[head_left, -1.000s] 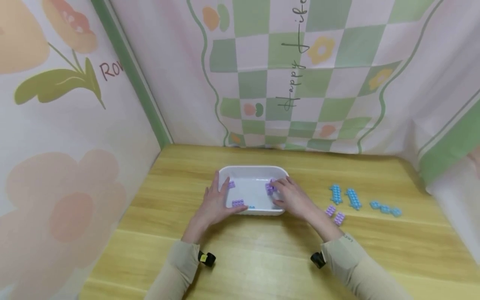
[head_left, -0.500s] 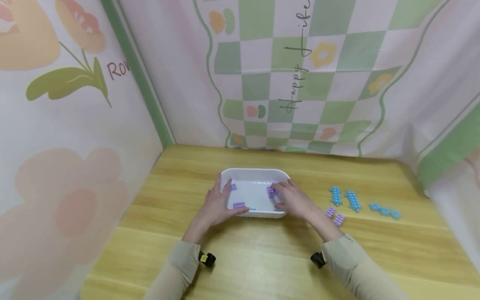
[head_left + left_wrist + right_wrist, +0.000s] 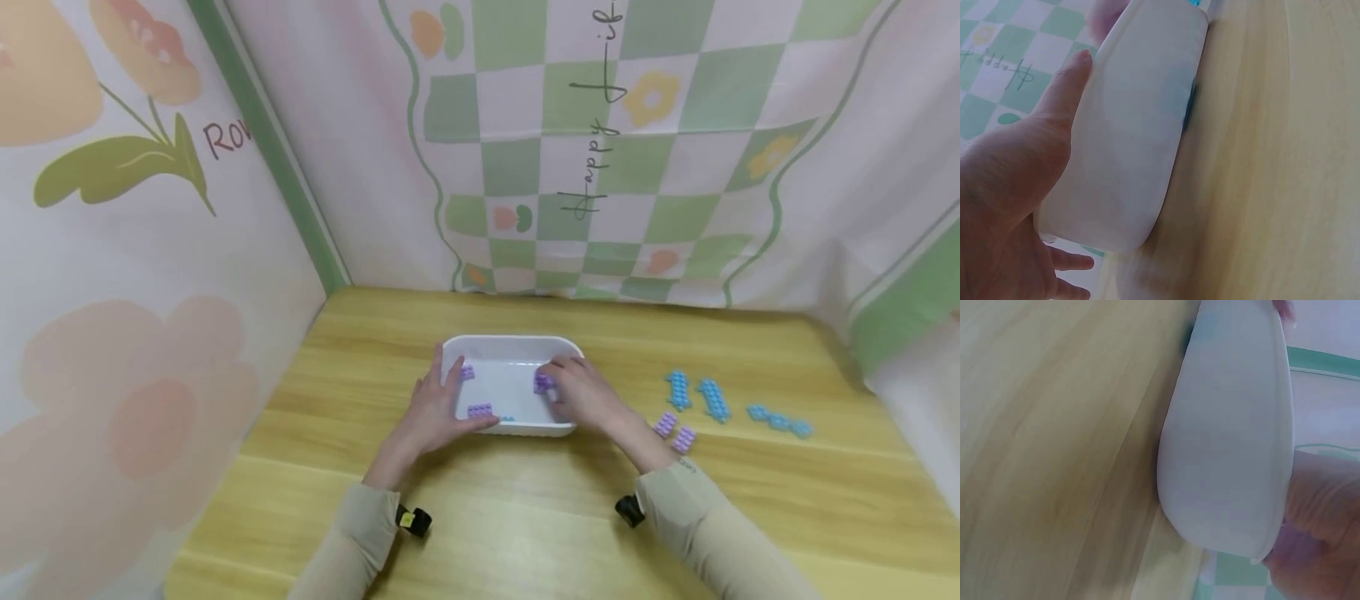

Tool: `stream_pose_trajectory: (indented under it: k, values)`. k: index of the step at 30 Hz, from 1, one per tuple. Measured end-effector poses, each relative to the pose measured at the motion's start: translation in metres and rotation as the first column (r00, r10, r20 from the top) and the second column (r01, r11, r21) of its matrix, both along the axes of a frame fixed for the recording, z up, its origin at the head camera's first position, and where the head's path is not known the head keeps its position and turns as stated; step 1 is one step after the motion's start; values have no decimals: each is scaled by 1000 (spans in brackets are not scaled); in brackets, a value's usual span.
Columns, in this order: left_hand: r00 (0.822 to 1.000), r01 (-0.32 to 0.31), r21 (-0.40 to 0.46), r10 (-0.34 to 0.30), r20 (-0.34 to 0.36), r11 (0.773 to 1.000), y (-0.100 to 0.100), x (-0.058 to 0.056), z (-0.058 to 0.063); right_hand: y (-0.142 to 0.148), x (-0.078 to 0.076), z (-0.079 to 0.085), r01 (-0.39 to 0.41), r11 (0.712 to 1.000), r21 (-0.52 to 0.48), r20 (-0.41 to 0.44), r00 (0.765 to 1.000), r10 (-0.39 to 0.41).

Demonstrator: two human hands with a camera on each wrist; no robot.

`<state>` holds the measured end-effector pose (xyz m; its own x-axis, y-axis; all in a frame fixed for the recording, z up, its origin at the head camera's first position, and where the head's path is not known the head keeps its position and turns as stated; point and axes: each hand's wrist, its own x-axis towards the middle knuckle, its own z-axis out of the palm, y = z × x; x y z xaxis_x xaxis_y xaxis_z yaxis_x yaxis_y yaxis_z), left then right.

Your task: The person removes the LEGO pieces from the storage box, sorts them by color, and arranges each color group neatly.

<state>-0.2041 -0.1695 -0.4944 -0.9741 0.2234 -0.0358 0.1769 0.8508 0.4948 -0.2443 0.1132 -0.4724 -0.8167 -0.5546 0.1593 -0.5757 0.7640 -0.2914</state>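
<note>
A white tray (image 3: 517, 340) stands on the table, with purple building blocks (image 3: 480, 410) and a bit of blue along its near side inside. My left hand (image 3: 431, 408) rests spread over the tray's left end, its thumb along the front rim. In the left wrist view that thumb (image 3: 1063, 94) lies straight against the rim, and other fingers extend beyond the tray's end. My right hand (image 3: 585, 396) reaches over the right end and pinches a purple block (image 3: 542, 383) inside. The right wrist view shows purple by its curled fingers, partly hidden by the tray wall.
Right of the tray, two purple blocks (image 3: 684, 439) lie on the wooden table (image 3: 525, 517). Beyond them are two long blue pieces (image 3: 713, 400) and a row of lighter blue pieces (image 3: 780, 421). A patterned curtain (image 3: 570, 167) hangs behind the table.
My right hand's fingers have moved slightly and closed in on the purple block in the tray. My left hand has stayed at the tray's left end. The head view has shifted a little.
</note>
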Motion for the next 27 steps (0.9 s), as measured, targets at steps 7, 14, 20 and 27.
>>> stream_pose_trajectory:
  k: [7,14,20,27]
  values:
    - [1000,-5,7,5,-8,1000,-1,0,0,-6,-8,-6,13,1000,23,-61,998,-11]
    - [1000,-8,7,8,-8,1000,-1,0,-2,-13,-14,-12,42,992,120,-86,996,-31]
    - [1000,-4,-2,4,-12,1000,-1,-1,-1,-13,-17,-18,51,997,66,-115,992,-43]
    - [1000,1,-4,-1,-9,1000,-1,-1,-2,-11,-16,-19,44,999,26,-104,994,-42]
